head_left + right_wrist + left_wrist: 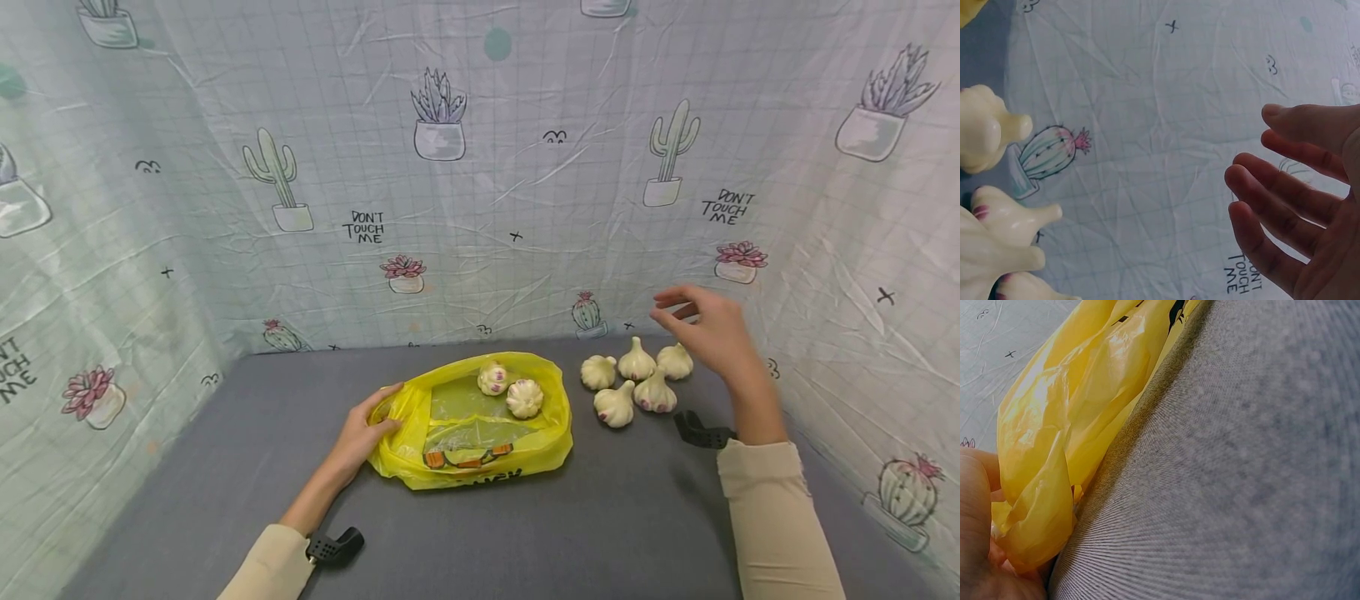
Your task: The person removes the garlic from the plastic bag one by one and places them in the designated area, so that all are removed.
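Note:
A yellow plastic bag [472,477] lies on the table with its mouth spread upward. Two garlic bulbs, one at the back [492,377] and one nearer [524,398], sit inside it. My left hand [367,429] grips the bag's left edge, thumb over the rim; the left wrist view shows crumpled yellow plastic [1041,512] between thumb and fingers. Raised above the right end of the table, my right hand [708,327] holds nothing, its fingers [1279,219] loosely bent and apart. Below and left of it several garlic bulbs [636,360] stand grouped on the table, right of the bag.
The dark grey cloth-covered table [585,533] reaches back to a hanging curtain [495,208] printed with cacti and words. More of the curtain closes in the left and right sides. A black wrist mount [333,546] sits on each forearm.

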`<state>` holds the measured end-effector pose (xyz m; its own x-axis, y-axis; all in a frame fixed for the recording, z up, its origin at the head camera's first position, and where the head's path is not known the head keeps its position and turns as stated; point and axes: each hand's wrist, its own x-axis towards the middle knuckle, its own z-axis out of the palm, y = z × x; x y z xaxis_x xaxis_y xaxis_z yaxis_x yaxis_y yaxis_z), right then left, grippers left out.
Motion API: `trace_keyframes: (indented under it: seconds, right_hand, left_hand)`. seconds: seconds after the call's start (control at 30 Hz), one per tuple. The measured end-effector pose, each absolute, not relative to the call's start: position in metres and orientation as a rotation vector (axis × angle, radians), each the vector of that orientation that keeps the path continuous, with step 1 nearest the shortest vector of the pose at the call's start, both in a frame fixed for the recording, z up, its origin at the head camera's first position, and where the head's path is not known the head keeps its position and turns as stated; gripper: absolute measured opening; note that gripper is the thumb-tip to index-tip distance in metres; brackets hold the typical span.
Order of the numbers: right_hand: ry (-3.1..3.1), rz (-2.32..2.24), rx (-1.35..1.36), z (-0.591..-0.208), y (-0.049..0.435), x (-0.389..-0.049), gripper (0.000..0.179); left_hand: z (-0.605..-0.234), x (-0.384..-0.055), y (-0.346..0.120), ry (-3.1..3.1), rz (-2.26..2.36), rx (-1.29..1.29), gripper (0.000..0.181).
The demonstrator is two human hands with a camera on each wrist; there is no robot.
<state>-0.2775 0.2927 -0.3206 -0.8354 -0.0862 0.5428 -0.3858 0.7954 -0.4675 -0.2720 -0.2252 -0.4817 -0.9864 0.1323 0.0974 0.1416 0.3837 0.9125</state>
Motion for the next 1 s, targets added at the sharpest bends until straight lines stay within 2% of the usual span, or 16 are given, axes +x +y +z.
trace_keyframes:
  seconds: [1.0]
  right_hand:
    - [-2.457, 0.823, 0.681, -0.317, 0.23, -0.272, 0.023]
  left_hand:
    - [-0.484, -0.272, -0.227, -2.584, -1.737, -0.269, 0.062]
